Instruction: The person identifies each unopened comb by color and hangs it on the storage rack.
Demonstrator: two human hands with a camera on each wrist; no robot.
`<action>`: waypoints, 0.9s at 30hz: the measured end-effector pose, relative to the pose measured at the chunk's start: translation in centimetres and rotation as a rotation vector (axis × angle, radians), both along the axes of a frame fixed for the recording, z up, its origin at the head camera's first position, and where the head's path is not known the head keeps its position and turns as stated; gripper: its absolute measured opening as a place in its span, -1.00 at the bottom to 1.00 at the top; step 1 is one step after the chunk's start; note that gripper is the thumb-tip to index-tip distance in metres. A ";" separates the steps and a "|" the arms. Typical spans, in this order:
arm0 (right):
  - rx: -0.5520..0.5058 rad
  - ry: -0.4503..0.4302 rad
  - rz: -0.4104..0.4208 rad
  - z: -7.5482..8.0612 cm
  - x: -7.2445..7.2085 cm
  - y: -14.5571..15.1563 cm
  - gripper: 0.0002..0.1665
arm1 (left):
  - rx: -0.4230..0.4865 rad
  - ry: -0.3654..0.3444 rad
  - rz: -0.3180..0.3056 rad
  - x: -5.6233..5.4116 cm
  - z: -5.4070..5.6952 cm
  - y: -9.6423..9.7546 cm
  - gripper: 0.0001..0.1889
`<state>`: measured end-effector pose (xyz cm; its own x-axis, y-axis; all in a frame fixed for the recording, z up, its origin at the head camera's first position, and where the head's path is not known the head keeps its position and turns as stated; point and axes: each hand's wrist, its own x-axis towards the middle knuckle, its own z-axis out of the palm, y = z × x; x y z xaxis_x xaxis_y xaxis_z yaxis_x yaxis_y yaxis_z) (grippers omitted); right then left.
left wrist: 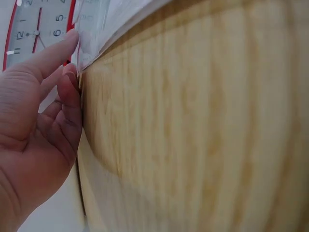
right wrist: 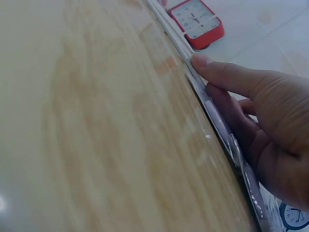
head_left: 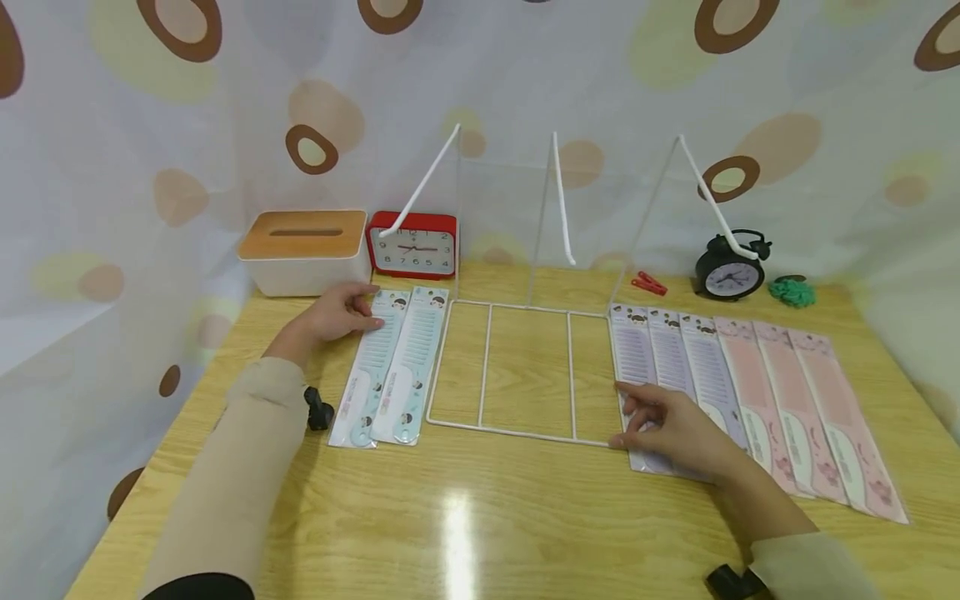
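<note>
White rack [head_left: 572,375] meets right hand [head_left: 675,429] while left hand [head_left: 337,313] touches blue packet [head_left: 372,372].

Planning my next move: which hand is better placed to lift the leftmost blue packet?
Probably the left hand: it is at the leftmost blue packet, while the right hand is across the white wire rack, over purple packets.

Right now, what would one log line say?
left hand: touching blue packet; right hand: touching white rack; rack: base between blue packets and purple packets
</note>
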<state>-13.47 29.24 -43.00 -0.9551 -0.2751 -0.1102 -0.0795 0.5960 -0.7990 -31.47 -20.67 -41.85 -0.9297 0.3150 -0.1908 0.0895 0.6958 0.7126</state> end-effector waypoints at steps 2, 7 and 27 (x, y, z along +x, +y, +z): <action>-0.021 -0.003 0.014 0.1 0.0 0.0 0.04 | -0.009 0.006 -0.014 -0.1 0.1 0.0 -0.26; -0.028 -0.017 0.028 0.4 0.1 0.1 0.07 | -0.041 0.020 -0.033 -0.1 0.3 0.4 -0.24; -0.016 -0.061 0.019 0.8 0.3 -0.3 0.13 | -0.182 -0.079 -0.082 1.5 1.5 -1.1 -0.46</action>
